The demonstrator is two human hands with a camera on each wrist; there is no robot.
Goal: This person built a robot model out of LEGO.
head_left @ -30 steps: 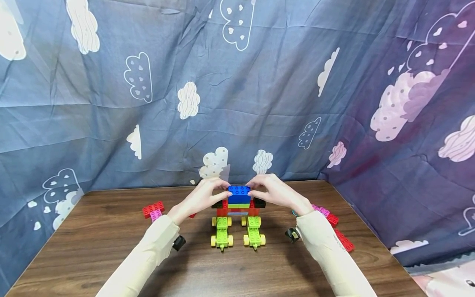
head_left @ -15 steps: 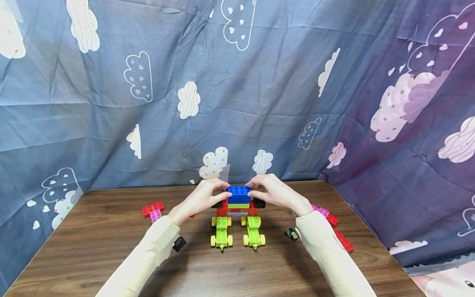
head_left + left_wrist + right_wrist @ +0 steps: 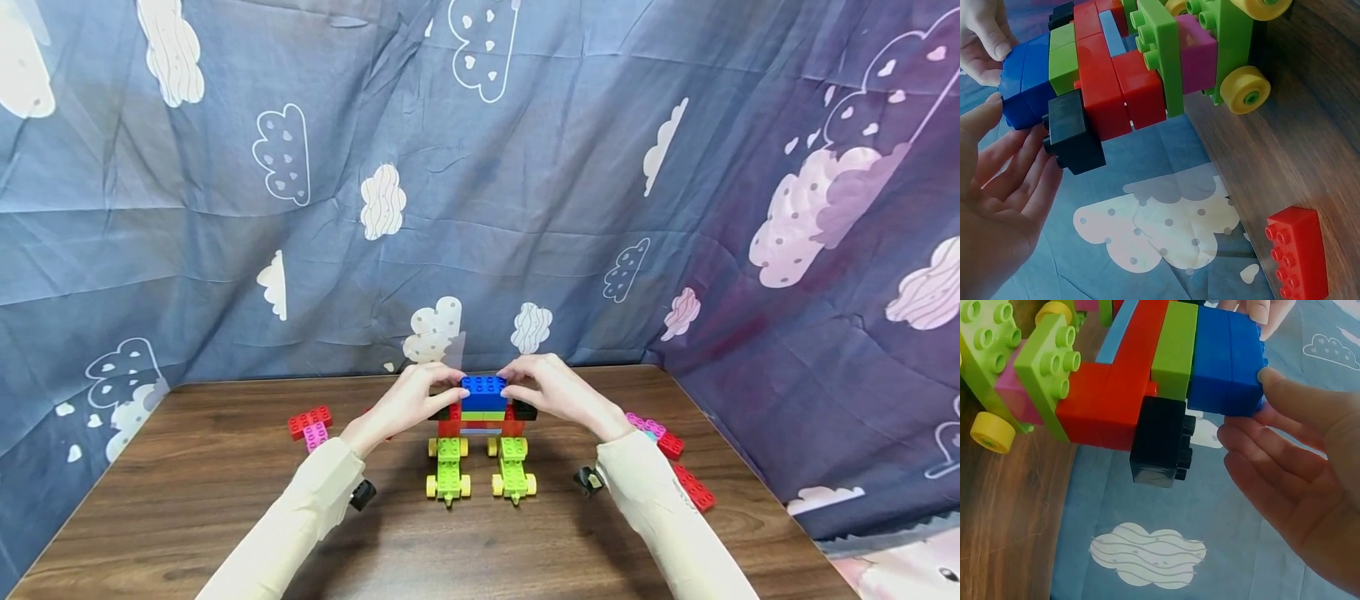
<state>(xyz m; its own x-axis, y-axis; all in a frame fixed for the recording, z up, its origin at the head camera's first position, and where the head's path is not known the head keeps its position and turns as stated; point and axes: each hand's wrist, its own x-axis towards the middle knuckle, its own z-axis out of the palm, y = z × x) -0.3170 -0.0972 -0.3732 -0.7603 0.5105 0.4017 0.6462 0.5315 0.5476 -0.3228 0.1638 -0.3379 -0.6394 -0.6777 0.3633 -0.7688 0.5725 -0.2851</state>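
Both hands meet at the blue plastic studded brick (image 3: 483, 391) topping the red-and-green toy-brick build (image 3: 480, 437) mid-table. The left hand (image 3: 408, 401) and the right hand (image 3: 551, 389) each pinch one end of it between fingertips and thumb.

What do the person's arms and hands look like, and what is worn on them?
Both arms wear long cream sleeves, the left sleeve and right sleeve, reaching to the wrists. The left hand and right hand are bare, with no gloves. A small black device sits under the left wrist.
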